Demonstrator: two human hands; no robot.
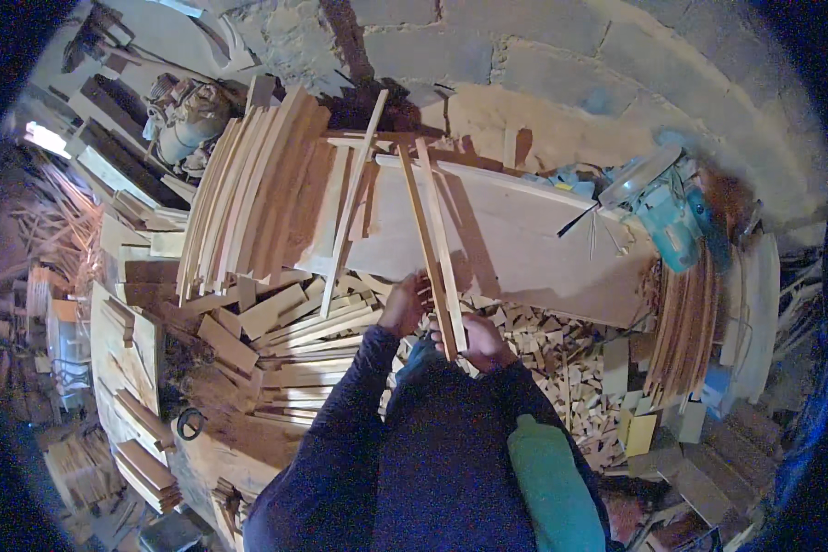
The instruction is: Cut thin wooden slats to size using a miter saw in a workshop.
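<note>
Two long, narrow wooden strips (430, 234) stand out ahead of my body, their near ends close together and their far ends over a pale board (368, 244). My right hand (486, 342) is closed round them near the lower ends. To the left of the strips, my left hand (407, 304) has its fingers apart and partly turned from view, with nothing seen in it. Another thin wooden strip (352, 198) lies slantwise across the board's left part, past my left hand.
A stack of planks (253, 198) leans at the left of the board. Below lie loose wood pieces (290, 345) and a heap of small offcuts (561, 368). At the right sit a teal power tool (667, 225) and more stacked slats (685, 336). A block wall (543, 60) rises behind.
</note>
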